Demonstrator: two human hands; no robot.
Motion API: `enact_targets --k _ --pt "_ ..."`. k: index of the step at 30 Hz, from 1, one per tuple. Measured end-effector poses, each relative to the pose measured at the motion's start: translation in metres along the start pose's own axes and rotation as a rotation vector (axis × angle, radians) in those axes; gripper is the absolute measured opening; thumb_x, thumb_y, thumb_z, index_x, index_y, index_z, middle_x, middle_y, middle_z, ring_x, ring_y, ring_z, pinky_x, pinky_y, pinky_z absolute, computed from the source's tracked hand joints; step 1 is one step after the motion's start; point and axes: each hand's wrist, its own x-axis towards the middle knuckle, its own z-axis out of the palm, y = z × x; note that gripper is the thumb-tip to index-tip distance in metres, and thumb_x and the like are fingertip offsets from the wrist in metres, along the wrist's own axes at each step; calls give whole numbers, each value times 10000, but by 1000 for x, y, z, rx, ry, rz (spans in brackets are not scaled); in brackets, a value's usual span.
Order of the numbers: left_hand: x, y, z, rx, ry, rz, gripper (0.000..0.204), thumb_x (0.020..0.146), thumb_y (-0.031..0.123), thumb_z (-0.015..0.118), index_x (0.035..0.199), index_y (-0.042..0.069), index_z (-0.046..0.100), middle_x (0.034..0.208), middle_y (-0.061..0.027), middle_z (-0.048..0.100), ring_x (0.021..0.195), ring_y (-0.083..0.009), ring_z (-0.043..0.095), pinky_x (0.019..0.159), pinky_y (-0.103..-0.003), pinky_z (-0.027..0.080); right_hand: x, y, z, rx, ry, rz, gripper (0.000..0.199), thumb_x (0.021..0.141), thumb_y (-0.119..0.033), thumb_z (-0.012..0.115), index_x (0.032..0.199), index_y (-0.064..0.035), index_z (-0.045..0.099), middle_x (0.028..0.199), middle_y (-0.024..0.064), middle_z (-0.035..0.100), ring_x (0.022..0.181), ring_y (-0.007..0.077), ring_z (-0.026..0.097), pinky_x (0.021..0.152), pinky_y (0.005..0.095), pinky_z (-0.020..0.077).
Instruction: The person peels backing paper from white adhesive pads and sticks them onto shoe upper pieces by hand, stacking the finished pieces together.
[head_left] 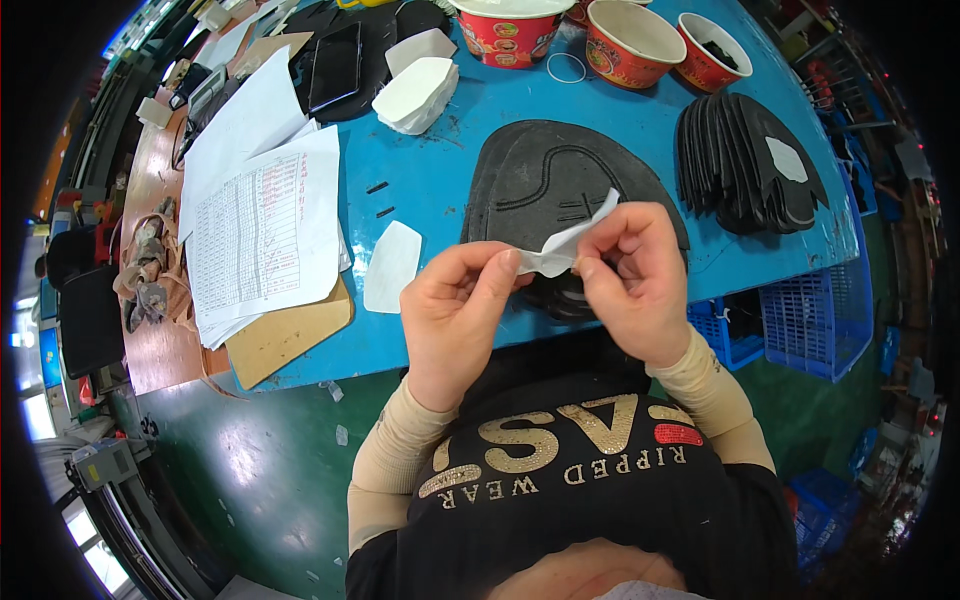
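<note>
Between my hands is a small creased white sheet (572, 243), paper-like and bent upward at its right end. My left hand (455, 305) pinches its left end between thumb and forefinger. My right hand (638, 282) grips the other end, with its fingers curled. Just beyond them lies a pile of black shaped pads (530, 165), the top one marked with a curved groove and short lines. My hands partly cover the pile's near edge. A flat white cut piece (393, 268) rests on the blue table left of my left hand.
A fanned stack of black pads (720, 165) stands at right, a white piece on top. Red paper bowls (632, 50) line the far edge. A white stack (417, 98), printed sheets (270, 230) and a phone (335, 65) occupy the left. Blue crates (820, 310) sit below the right edge.
</note>
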Motion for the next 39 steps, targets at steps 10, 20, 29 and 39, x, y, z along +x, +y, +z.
enact_targets --k 10,20,29,39 --pt "-6 -5 5 -68 -17 63 116 883 17 614 986 -33 633 865 -28 634 752 -49 557 654 -187 458 9 -13 12 -322 -43 -50 233 765 -169 730 860 -39 562 816 45 530 676 122 492 593 247 416" --pt "0 -7 -42 -301 29 -111 141 952 131 517 968 -2 561 889 -86 631 774 -142 609 717 -294 523 7 -16 -110 261 283 159 71 888 -58 534 835 -21 562 945 104 627 794 156 622 787 313 511" --pt "3 13 -14 -545 -179 -249 149 973 156 450 1030 34 513 973 -99 629 871 -201 644 710 -349 556 -4 -39 -46 -557 -54 -256 444 667 80 560 1097 -30 558 1099 127 572 700 120 550 623 224 462" --pt "4 18 3 125 -179 98 670 756 192 761 1273 13 376 1146 -183 502 809 -210 612 646 -291 518 29 -26 -59 -94 -96 426 146 863 -111 560 922 6 624 687 -21 575 614 35 526 542 183 411"
